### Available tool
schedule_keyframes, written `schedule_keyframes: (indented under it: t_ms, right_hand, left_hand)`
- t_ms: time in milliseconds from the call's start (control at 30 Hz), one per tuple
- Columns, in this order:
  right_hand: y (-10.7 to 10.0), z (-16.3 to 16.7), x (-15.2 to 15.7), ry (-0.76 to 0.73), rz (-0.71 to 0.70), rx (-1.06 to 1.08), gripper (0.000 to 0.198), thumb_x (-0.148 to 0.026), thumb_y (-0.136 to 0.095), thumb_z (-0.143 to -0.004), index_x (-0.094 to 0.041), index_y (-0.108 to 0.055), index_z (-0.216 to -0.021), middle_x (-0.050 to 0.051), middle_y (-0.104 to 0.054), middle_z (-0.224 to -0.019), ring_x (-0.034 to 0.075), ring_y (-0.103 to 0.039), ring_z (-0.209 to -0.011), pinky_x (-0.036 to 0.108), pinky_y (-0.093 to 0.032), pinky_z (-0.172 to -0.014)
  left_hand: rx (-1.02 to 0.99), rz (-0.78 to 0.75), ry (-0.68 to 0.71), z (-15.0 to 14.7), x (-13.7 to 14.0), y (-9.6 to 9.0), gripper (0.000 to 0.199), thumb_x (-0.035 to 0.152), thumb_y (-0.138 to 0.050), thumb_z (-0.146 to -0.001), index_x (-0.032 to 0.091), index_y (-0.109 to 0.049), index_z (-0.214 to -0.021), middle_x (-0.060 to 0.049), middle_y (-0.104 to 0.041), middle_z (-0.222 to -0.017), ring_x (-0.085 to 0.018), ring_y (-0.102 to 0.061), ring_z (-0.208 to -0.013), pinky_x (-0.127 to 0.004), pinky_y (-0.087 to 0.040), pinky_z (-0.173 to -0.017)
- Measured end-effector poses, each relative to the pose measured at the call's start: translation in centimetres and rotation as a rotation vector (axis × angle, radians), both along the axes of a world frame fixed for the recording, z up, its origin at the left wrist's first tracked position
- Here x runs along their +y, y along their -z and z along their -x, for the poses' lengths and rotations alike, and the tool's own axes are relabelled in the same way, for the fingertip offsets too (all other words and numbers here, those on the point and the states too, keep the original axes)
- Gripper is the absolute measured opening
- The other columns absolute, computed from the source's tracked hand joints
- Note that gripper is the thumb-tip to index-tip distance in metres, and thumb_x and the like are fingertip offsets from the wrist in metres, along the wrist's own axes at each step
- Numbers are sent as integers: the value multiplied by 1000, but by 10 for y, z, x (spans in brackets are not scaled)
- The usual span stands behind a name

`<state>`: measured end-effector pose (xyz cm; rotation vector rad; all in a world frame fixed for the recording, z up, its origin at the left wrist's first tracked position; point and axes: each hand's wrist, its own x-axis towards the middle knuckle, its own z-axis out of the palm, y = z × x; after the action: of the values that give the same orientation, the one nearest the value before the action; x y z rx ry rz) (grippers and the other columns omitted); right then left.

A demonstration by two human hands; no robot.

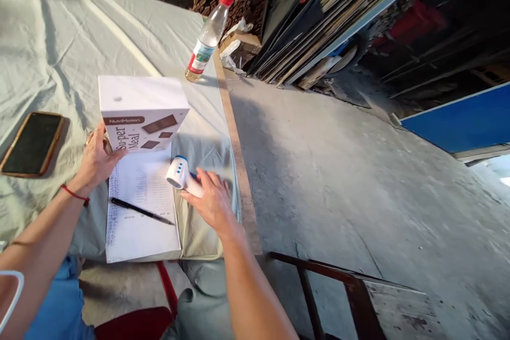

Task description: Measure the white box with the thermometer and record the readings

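The left hand (98,158) is at the low left corner of a white and brown box (145,119). Its thumb is in front and the other fingers are bent by the box's left side — I cannot tell if they squeeze it. The box stands at the far end of a white paper (139,241), and its front says "NutriMotion" and "Super Meal". The right hand (213,199) has its thumb and fingers closed around the handle of a white gadget (177,172). The gadget has a round head with blue dots and looks like a thermometer you point at things. It is by the right edge of the paper, near the box, and I cannot tell if it touches the table. A black pen (142,211) lies slanted on the paper, between the two arms. There are rows of small print on the paper, too small to read. A phone (34,143) with a dark screen lies to the left of the left hand. Past the box, near the table's right edge, stands a clear bottle (205,45) with a red cap — a little liquid is at the bottom. A pale, wrinkly cloth (51,58) covers the table.
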<state>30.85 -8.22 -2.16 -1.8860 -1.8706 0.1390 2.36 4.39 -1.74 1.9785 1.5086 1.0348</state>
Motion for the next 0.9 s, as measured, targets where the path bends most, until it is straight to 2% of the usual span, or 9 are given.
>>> schedule_keyframes:
  t_ms: [100,200,267,400,567,667,733,800,900]
  right_hand:
    - [-4,15,-10,-147,-158,-4,38,-33,-77,-86,-19,-68,-120,12,-67,-108,28,-63,-101,42,-50,-88]
    - [-9,41,-22,-417,-80,-5,13,-31,-74,-91,-21,-73,-99,5,-68,-86,21,-64,-83,34,-50,-79]
    - [-9,54,-28,-486,-10,-68,10,-28,-77,-89,-20,-72,-87,4,-66,-79,20,-63,-76,32,-47,-72]
    - [-9,58,-33,-511,14,-110,15,-15,-70,-87,-19,-66,-74,1,-63,-69,17,-60,-67,28,-42,-64]
    - [-14,43,-34,-371,-42,295,10,-17,-65,-84,-21,-64,-75,-4,-58,-59,11,-53,-51,23,-39,-52]
    - [-17,50,-37,-232,-166,569,6,-22,-65,-80,-22,-64,-74,-4,-61,-60,12,-55,-51,23,-44,-52]
    - [-17,65,-40,-220,-183,726,4,-21,-63,-77,-22,-63,-74,-3,-63,-62,13,-57,-53,25,-47,-53]
    - [-17,82,-44,-267,-129,883,4,-21,-61,-78,-22,-62,-75,-3,-63,-63,14,-58,-55,25,-48,-54]
    - [-14,105,-49,-335,-31,995,10,-23,-55,-84,-22,-65,-86,-1,-67,-70,15,-64,-61,28,-54,-62]
  left_hand:
    - [90,-30,4,0,-4,-1,57,31,-71,-82,26,-49,-134,-8,-62,-127,-32,-60,-118,-52,-51,-103]
    - [92,-35,11,1,-13,-3,50,31,-69,-85,25,-47,-130,-8,-59,-128,-29,-58,-120,-49,-50,-103]
    - [108,-42,6,4,-20,-5,46,30,-69,-85,22,-48,-125,-9,-57,-127,-28,-56,-121,-47,-50,-103]
    - [211,-89,29,15,-38,-13,32,25,-72,-80,21,-55,-106,-7,-60,-114,-26,-57,-112,-46,-50,-101]
    - [178,-178,250,31,-70,-25,4,20,-59,-88,19,-58,-91,-6,-63,-104,-23,-60,-103,-44,-49,-98]
    - [196,-178,533,33,-91,-24,11,23,-55,-95,19,-65,-95,-9,-64,-122,-25,-57,-120,-43,-45,-107]
    - [310,-148,696,31,-101,-19,18,28,-61,-95,21,-69,-110,-10,-56,-142,-30,-44,-139,-49,-35,-117]
    - [451,-96,751,27,-105,-13,37,31,-69,-91,25,-65,-127,-10,-45,-155,-34,-33,-147,-58,-23,-121]
    - [572,-32,690,18,-103,-5,50,29,-69,-91,26,-58,-139,-13,-38,-160,-35,-31,-149,-63,-17,-120]
